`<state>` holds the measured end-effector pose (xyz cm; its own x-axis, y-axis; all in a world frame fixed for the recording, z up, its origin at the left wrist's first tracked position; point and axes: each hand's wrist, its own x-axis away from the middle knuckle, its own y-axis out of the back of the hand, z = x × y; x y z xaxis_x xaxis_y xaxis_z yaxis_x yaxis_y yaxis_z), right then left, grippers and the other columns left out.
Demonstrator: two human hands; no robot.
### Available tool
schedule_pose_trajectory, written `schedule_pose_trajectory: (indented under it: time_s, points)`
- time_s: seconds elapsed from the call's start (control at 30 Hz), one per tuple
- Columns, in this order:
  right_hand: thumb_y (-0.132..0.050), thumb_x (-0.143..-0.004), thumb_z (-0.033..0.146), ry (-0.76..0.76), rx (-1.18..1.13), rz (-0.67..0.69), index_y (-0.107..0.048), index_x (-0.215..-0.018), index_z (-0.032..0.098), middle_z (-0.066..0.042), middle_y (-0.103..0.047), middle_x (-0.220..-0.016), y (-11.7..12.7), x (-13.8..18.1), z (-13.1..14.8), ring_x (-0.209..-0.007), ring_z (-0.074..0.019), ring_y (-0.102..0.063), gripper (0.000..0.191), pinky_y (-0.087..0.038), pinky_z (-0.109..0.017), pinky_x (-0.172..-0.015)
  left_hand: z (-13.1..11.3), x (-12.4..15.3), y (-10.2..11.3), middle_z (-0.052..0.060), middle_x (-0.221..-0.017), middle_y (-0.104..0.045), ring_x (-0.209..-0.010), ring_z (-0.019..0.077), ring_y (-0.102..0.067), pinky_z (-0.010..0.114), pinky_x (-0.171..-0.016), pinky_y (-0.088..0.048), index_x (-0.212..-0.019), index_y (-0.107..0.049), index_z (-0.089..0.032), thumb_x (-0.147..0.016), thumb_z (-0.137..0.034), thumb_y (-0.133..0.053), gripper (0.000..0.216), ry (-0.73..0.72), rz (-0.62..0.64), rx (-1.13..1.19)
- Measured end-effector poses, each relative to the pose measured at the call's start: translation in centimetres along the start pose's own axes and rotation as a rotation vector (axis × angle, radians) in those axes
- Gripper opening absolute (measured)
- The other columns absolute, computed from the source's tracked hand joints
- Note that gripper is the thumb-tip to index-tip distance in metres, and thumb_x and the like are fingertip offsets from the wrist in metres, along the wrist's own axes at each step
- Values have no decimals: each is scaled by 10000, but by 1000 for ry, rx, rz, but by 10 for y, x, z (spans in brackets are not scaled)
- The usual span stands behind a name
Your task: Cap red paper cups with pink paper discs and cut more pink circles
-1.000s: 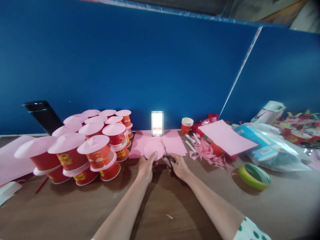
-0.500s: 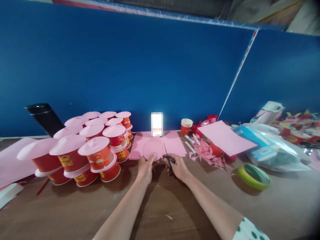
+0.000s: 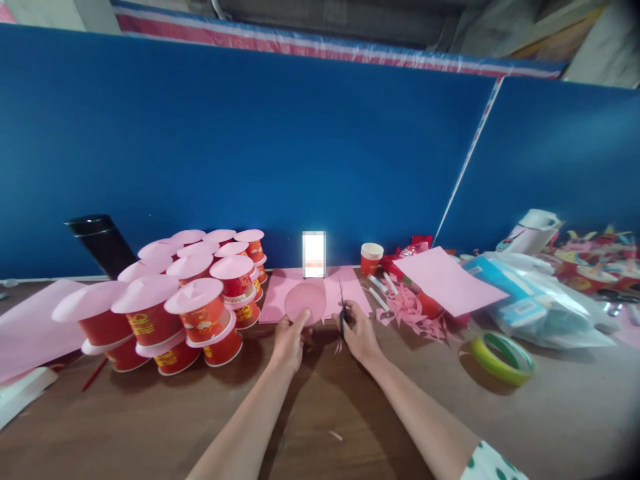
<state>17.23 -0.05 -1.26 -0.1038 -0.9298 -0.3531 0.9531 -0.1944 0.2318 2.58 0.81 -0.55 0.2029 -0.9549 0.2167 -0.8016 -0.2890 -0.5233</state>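
My left hand [image 3: 290, 340] pinches a round pink paper disc [image 3: 305, 301] by its lower edge, thumb on top. In my right hand [image 3: 357, 330] is a pair of scissors [image 3: 343, 310], blades pointing away from me and a little apart from the disc. Thin pink strips [image 3: 339, 347] hang just below the scissors. Behind both hands lie pink paper sheets [image 3: 273, 293] on the brown table [image 3: 330, 407]. A small bright pixelated rectangle [image 3: 314, 255] stands at the back of the sheets.
Stacked red paper cups [image 3: 205, 320] topped with pink discs fill the left, before a black flask [image 3: 103, 247]. To the right are a cup stack [image 3: 371, 259], pink scraps [image 3: 413, 310], a pink sheet [image 3: 450, 280], a plastic bag [image 3: 550, 320] and green tape [image 3: 503, 359].
The scissors in my right hand have moved right, away from the disc. Pink strips now show below them. My left hand keeps its hold on the disc. The whole view has shifted slightly.
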Motion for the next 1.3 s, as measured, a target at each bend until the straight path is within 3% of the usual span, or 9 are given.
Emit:
schedule_pose_trajectory:
  time_s: [0.17, 0.27, 0.43, 0.53, 0.6, 0.73, 0.9, 1.0, 1.3]
  points:
    - [-581, -746, 430, -24, 38, -112, -533, -1045, 186, -50, -604, -863, 4, -3, 4, -771, -180, -557, 388, -455, -283, -661, -3, 0, 1, 5, -736, -640, -578, 86, -585, 177, -476, -484, -773, -608, -151, -537, -197, -769, 289, 2, -25, 47]
    - [-530, -765, 503, -189, -151, -141, -531, -1011, 187, -43, -598, -800, 6, -7, 3, -693, -165, -552, 400, -440, -258, -554, -1, -3, 2, 12, -753, -641, -588, 82, -586, 169, -479, -486, -767, -609, -147, -550, -160, -760, 265, 3, -25, 68]
    - [-561, -747, 517, -161, -454, -283, -471, -1085, 243, -15, -570, -858, 10, -12, 2, -743, -143, -554, 445, -445, -226, -564, 1, -6, 3, 0, -695, -628, -541, 59, -557, 151, -478, -472, -751, -612, -138, -544, -177, -776, 267, 14, -29, 76]
    - [-455, -781, 579, -311, -622, -112, -499, -1049, 215, -27, -567, -789, 8, -13, 3, -689, -151, -562, 454, -447, -237, -522, 2, -7, 3, -1, -692, -629, -552, 65, -562, 155, -476, -470, -733, -608, -139, -506, -185, -798, 300, 14, -27, 66]
    - [-520, -755, 556, -294, -570, -30, -504, -1053, 207, -23, -567, -780, 5, -11, 4, -670, -146, -556, 460, -441, -232, -513, 2, -7, 3, -5, -687, -626, -553, 67, -562, 159, -474, -470, -721, -602, -140, -494, -200, -806, 311, 12, -29, 59]
    - [-606, -730, 464, -189, -346, -11, -499, -1090, 193, -8, -560, -789, -3, -5, 3, -689, -137, -534, 463, -443, -238, -577, 1, -7, 1, -16, -692, -623, -546, 61, -557, 166, -478, -477, -730, -600, -146, -472, -225, -818, 346, 9, -50, 56]
    - [-629, -730, 356, -107, -223, 87, -513, -1102, 183, 6, -560, -782, -7, 0, -2, -716, -132, -526, 426, -439, -254, -688, -2, -5, 0, -39, -636, -604, -492, 45, -537, 142, -439, -439, -748, -600, -151, -454, -269, -824, 387, 31, -72, 58]
    - [-612, -743, 354, -85, -161, 155, -532, -1092, 180, 2, -556, -777, -8, 4, 0, -717, -137, -520, 398, -440, -258, -686, -3, -4, 0, -50, -579, -571, -442, 30, -501, 125, -403, -398, -740, -601, -141, -457, -287, -823, 388, 59, -90, 37]
    - [-578, -771, 383, -106, -144, 236, -565, -1072, 180, 8, -542, -725, -12, 10, 5, -634, -111, -472, 364, -404, -220, -588, 0, -7, -1, -21, -632, -603, -520, 50, -546, 143, -481, -461, -725, -594, -123, -485, -249, -819, 352, 54, -40, 81]
